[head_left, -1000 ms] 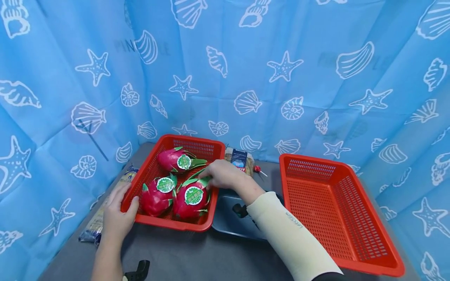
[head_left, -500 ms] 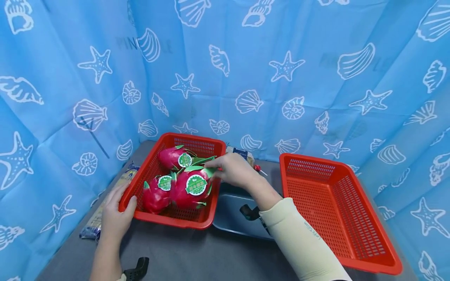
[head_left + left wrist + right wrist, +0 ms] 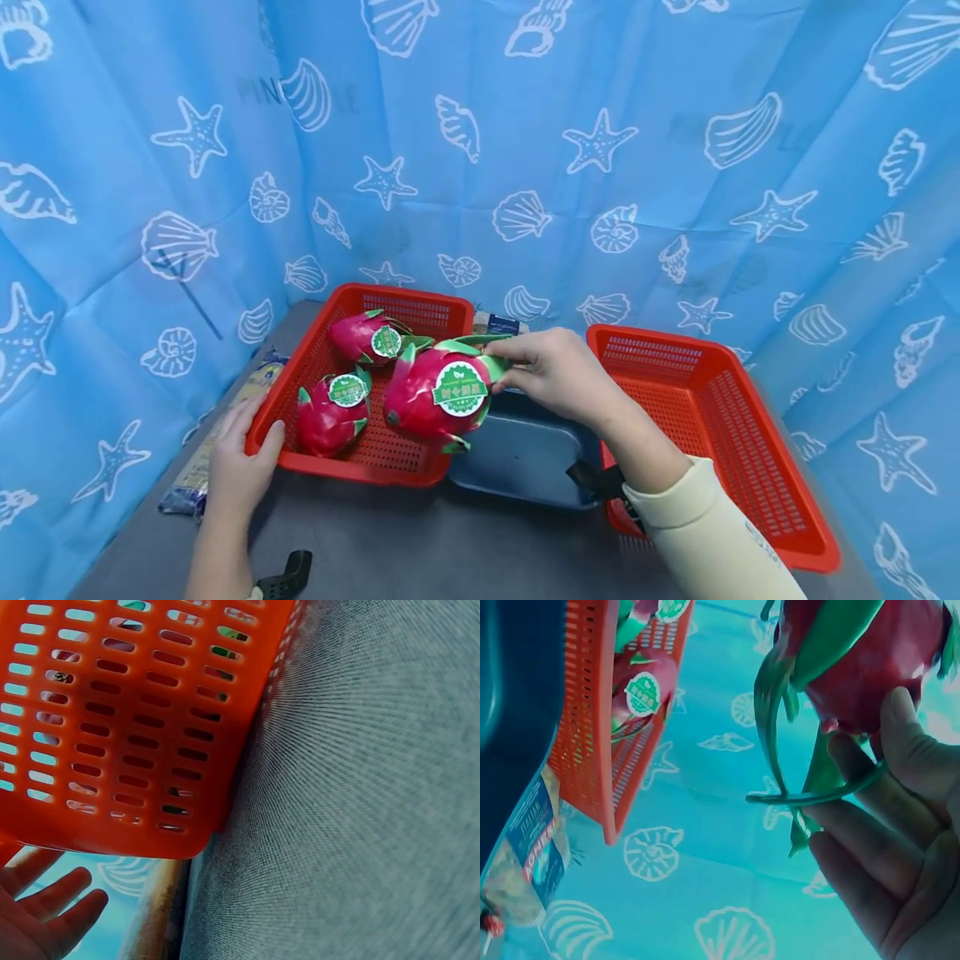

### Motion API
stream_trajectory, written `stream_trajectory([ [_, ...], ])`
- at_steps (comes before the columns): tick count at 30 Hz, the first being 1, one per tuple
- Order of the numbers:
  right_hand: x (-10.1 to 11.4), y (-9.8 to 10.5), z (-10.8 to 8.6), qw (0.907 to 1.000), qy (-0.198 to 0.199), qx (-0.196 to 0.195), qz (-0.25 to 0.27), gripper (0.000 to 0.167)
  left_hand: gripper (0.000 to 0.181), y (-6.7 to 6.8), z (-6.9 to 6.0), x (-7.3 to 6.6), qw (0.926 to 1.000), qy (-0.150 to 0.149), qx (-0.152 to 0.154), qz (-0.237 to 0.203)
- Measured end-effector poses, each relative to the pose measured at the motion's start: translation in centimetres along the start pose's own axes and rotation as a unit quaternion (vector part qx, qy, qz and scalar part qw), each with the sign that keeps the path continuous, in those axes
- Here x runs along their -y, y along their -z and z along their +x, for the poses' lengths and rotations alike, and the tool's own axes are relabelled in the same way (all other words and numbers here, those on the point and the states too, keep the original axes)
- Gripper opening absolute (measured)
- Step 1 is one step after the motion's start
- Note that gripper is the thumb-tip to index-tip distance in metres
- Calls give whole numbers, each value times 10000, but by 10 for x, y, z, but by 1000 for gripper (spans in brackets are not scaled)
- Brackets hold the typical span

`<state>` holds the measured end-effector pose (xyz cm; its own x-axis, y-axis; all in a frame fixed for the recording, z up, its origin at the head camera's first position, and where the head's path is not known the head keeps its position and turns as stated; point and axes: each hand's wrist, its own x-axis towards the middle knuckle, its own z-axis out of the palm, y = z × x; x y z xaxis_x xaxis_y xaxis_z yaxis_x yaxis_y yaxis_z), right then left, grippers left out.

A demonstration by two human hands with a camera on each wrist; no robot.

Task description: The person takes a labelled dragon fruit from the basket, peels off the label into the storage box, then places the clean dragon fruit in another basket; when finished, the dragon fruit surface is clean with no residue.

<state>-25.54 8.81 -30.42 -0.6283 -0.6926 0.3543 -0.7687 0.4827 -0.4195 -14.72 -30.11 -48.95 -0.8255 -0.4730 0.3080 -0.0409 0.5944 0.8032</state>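
In the head view my right hand (image 3: 558, 375) pinches a dragon fruit (image 3: 420, 396) by the green leaves at its end. The fruit is pink-red with a round green-and-white sticker and hangs over the right side of the left red basket (image 3: 375, 471). The right wrist view shows the thumb of my right hand (image 3: 907, 832) against the dragon fruit's base (image 3: 862, 667). Two more dragon fruits lie in the basket, one behind (image 3: 352, 340) and one in front (image 3: 322, 429). My left hand (image 3: 242, 454) rests at that basket's front left corner, fingers extended (image 3: 56, 911).
A dark blue tray (image 3: 517, 454) stands between the left basket and a second red basket (image 3: 817, 533). Behind the tray lies an Agnesi pasta bag (image 3: 536, 847), with a red lollipop (image 3: 491, 922) near it. A long packet (image 3: 198, 467) lies left of the left basket. Blue shell-print curtains (image 3: 480, 167) enclose the table.
My right hand has raised the dragon fruit from the left basket's front right area and carried it rightward, towards the tray. The left hand stays at the basket's corner.
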Motion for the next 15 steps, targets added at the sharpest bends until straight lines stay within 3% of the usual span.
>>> stream_trajectory([
  [4,11,11,-28,9997,-217,-86,72,42,61,1,-1,-1,10000,48,22,-19],
  [8,21,16,-63,9980,-505,63,385,37,62,1,-2,-2,9999,137,49,17],
  [15,33,6,-127,9951,-634,-115,744,31,59,0,-1,-3,9998,164,43,38],
])
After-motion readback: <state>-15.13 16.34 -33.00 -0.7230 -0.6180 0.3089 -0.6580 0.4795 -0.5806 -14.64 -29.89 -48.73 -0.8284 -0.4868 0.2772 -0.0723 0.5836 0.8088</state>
